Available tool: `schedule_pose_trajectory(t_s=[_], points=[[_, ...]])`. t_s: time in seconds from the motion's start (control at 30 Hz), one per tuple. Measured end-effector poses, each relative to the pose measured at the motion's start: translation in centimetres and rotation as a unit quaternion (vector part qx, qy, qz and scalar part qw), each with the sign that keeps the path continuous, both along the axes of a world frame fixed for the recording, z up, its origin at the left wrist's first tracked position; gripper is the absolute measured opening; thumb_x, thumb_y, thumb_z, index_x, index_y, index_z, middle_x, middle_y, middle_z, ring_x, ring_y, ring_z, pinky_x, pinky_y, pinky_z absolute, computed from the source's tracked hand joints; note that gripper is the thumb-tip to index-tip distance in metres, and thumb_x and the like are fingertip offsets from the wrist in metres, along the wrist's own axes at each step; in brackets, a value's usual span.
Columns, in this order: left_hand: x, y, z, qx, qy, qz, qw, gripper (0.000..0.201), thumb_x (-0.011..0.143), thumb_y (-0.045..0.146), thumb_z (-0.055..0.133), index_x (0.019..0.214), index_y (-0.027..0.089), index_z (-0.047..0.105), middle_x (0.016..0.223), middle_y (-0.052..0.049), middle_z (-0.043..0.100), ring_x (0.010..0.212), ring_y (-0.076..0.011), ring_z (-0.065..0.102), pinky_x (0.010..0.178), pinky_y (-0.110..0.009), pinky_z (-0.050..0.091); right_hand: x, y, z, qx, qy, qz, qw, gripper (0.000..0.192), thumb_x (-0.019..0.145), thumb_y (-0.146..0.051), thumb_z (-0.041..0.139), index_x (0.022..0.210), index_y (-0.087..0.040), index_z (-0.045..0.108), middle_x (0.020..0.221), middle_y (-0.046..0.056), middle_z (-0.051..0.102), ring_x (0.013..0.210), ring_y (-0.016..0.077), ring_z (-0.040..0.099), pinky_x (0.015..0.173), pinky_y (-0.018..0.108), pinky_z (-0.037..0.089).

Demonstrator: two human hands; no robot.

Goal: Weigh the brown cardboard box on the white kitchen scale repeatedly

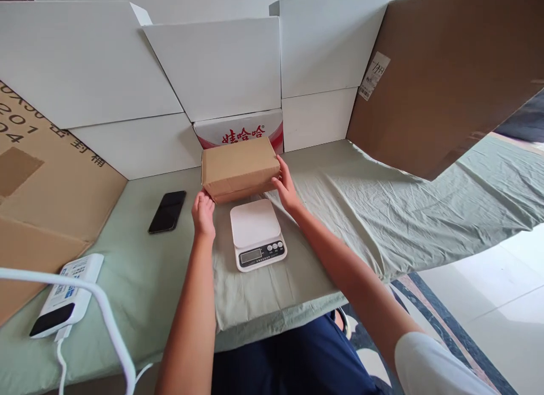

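Two hands, left hand (203,212) and right hand (285,186), grip one cardboard box (240,167) behind one scale (257,234), beside one phone (167,211)

Bright, even daylight, soft and diffuse, seemingly from the right where the floor (501,281) glows pale and nearly washed out. White cardboard panels (212,66) read clean, close to clipping but edges hold. Shadows weak: a soft one under the brown flap (446,72) on the green cloth (382,202), faint ones beneath the small box (240,167) and both forearms. Mild sheen on the phone (167,211) screen. Focus sharp at centre; scale (257,233) display too small to read. Wide-angle stretch bends the corners; white cable (106,315) near the lens is slightly soft.
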State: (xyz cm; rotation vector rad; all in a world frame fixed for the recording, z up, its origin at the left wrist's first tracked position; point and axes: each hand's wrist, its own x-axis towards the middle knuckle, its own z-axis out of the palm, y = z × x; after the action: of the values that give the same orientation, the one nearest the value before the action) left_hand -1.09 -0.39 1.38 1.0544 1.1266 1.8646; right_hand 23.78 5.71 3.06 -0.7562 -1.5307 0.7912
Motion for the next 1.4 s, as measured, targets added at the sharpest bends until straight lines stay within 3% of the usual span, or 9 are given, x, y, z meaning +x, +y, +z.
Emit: schedule_pose_trajectory(t_s=[0.2, 0.3, 0.43, 0.57, 0.83, 0.97, 1.1, 1.27, 1.4], points=[[0.3, 0.6, -2.2, -0.056, -0.012, -0.008, 0.998, 0.081, 0.073, 0.079, 0.064, 0.128, 0.020, 0.066, 0.150, -0.022, 0.055, 0.144, -0.0321, 0.050, 0.118, -0.046, 0.036, -0.2, 1.0, -2.8, -0.040, 0.010, 0.013, 0.999, 0.079, 0.090, -0.069, 0.048, 0.154, -0.026, 0.034, 0.156, 0.011, 0.046, 0.135, 0.0293, 0.052, 0.116, 0.050, 0.042], [-0.6, 0.5, -1.9, -0.065, 0.003, 0.024, 0.998, 0.082, 0.075, 0.077, 0.062, 0.131, 0.018, 0.065, 0.153, -0.023, 0.052, 0.147, -0.0323, 0.045, 0.120, -0.047, 0.034, 0.5, 1.4, -3.1, -0.069, 0.024, 0.008, 0.997, 0.074, 0.089, -0.063, 0.051, 0.152, -0.026, 0.036, 0.151, 0.012, 0.050, 0.133, 0.0281, 0.053, 0.114, 0.050, 0.043], [-4.4, -0.9, -0.6, -0.034, -0.016, 0.126, 0.991, 0.074, 0.086, 0.072, 0.047, 0.137, 0.021, 0.062, 0.162, -0.016, 0.043, 0.154, -0.0269, 0.034, 0.124, -0.044, 0.029, 3.1, 2.3, -3.2, -0.117, 0.083, -0.098, 0.985, 0.072, 0.089, -0.057, 0.049, 0.154, -0.031, 0.031, 0.152, 0.011, 0.046, 0.138, 0.0266, 0.048, 0.112, 0.053, 0.043], [-6.5, -2.4, 0.4, -0.020, -0.031, 0.149, 0.988, 0.072, 0.091, 0.070, 0.036, 0.140, 0.023, 0.060, 0.164, -0.012, 0.041, 0.154, -0.0231, 0.034, 0.124, -0.041, 0.029, 5.4, 2.9, -3.4, -0.129, 0.112, -0.131, 0.976, 0.069, 0.089, -0.055, 0.048, 0.152, -0.033, 0.034, 0.150, 0.010, 0.048, 0.137, 0.0257, 0.049, 0.110, 0.053, 0.045], [-1.3, -0.5, -1.2, -0.074, -0.006, 0.031, 0.997, 0.086, 0.080, 0.079, 0.053, 0.141, 0.018, 0.060, 0.161, -0.019, 0.043, 0.152, -0.0295, 0.037, 0.122, -0.043, 0.032, 2.3, 0.7, -2.9, -0.102, 0.015, 0.036, 0.994, 0.072, 0.089, -0.065, 0.053, 0.153, -0.032, 0.041, 0.160, 0.007, 0.046, 0.144, 0.0288, 0.047, 0.118, 0.054, 0.041], [-0.4, 0.2, -1.8, -0.106, 0.005, 0.015, 0.994, 0.095, 0.073, 0.081, 0.061, 0.139, 0.013, 0.061, 0.157, -0.024, 0.046, 0.150, -0.0330, 0.039, 0.122, -0.045, 0.033, 1.4, -0.2, -2.5, -0.080, -0.018, 0.058, 0.995, 0.077, 0.091, -0.068, 0.052, 0.156, -0.029, 0.038, 0.164, 0.007, 0.041, 0.147, 0.0311, 0.045, 0.121, 0.053, 0.039], [-0.6, -0.2, -1.3, -0.074, 0.030, 0.027, 0.996, 0.087, 0.075, 0.078, 0.063, 0.135, 0.015, 0.065, 0.151, -0.022, 0.055, 0.146, -0.0339, 0.046, 0.121, -0.048, 0.034, 1.3, -0.5, -1.9, -0.069, -0.010, 0.061, 0.996, 0.081, 0.091, -0.069, 0.052, 0.159, -0.028, 0.032, 0.164, 0.009, 0.040, 0.140, 0.0317, 0.051, 0.117, 0.054, 0.044], [0.0, -3.7, 0.1, 0.012, 0.058, 0.052, 0.997, 0.077, 0.082, 0.071, 0.062, 0.137, 0.018, 0.066, 0.147, -0.020, 0.059, 0.144, -0.0350, 0.048, 0.121, -0.051, 0.033, 1.4, -2.4, -0.4, 0.011, -0.009, 0.044, 0.999, 0.081, 0.093, -0.071, 0.048, 0.160, -0.033, 0.025, 0.167, 0.008, 0.032, 0.140, 0.0307, 0.049, 0.115, 0.052, 0.046], [1.3, -8.8, -0.3, 0.033, 0.066, 0.080, 0.994, 0.075, 0.086, 0.070, 0.058, 0.140, 0.018, 0.064, 0.148, -0.019, 0.059, 0.144, -0.0363, 0.048, 0.121, -0.053, 0.034, 2.5, -6.0, 0.0, 0.030, -0.041, 0.034, 0.998, 0.081, 0.092, -0.073, 0.048, 0.160, -0.032, 0.028, 0.165, 0.009, 0.034, 0.149, 0.0325, 0.039, 0.117, 0.052, 0.044]])
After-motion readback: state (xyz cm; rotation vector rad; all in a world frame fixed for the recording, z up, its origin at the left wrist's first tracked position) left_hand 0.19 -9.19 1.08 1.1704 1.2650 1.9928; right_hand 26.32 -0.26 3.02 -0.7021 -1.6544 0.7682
